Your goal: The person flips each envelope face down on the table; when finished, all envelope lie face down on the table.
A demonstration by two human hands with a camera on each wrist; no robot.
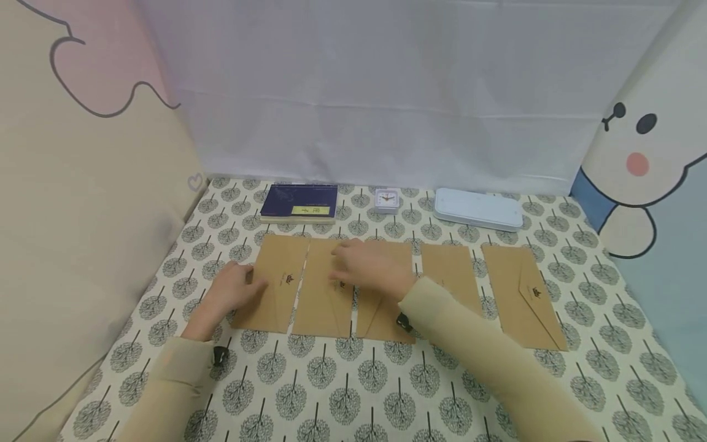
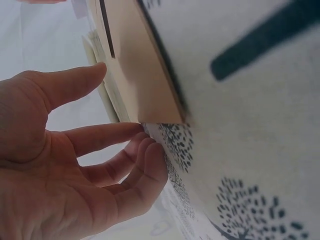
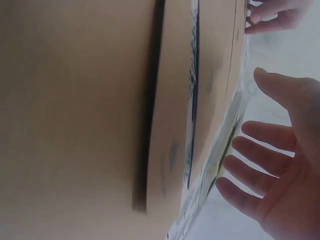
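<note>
Several brown paper envelopes lie in a row on the patterned cloth; the rightmost envelope point(image 1: 508, 282) shows its pointed flap and a small dark crown print. At the left edge of the leftmost envelope point(image 1: 274, 264) is my left hand point(image 1: 231, 286). In the left wrist view its thumb stands apart from the loosely bent fingers point(image 2: 100, 145), near the envelope's corner point(image 2: 155, 105), and nothing is gripped. My right hand point(image 1: 371, 265) hovers over the second envelope point(image 1: 317, 310) and third envelope point(image 1: 386, 322). Its spread fingers point(image 3: 260, 155) hold nothing in the right wrist view.
Behind the row stand a dark blue book point(image 1: 301, 199), a small white clock point(image 1: 386, 200) and a pale blue case point(image 1: 477, 209). White fabric point(image 1: 375, 92) hangs at the back, with printed curtains on both sides.
</note>
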